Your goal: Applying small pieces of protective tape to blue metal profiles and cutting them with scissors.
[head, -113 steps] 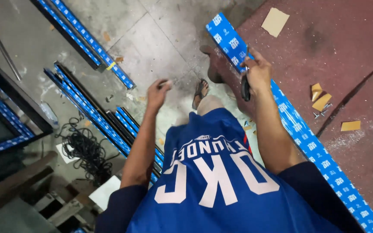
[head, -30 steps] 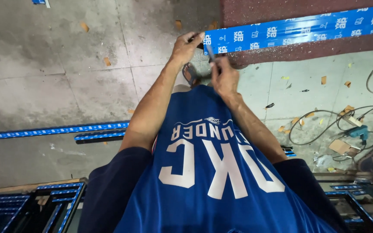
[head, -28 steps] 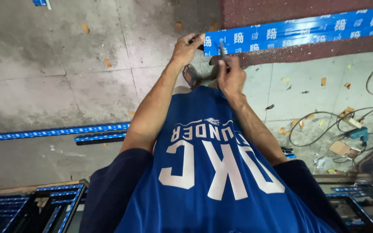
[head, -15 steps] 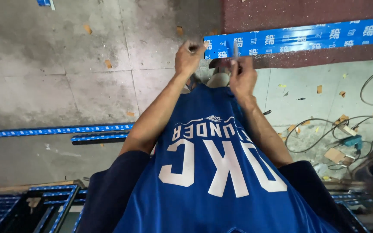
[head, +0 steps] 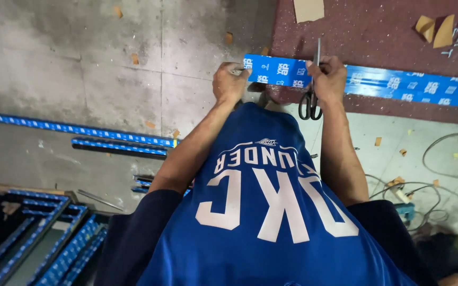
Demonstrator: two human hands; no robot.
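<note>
Blue-filmed strip (long, flat, glossy) is lying across a speckled maroon slab; the left hand is pinching its end, the right hand is clenching black-handled scissors.

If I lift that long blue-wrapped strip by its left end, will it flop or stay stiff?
Likely stiff: the blue-wrapped strip runs dead straight, overhanging the red-brown platform where the left hand holds it. Its film looks glossy, perhaps slippery. Being long, it may swing.

Even, soft overhead light; faint shadows, no glare; sharp centre, slight wide-angle bend at edges.
</note>
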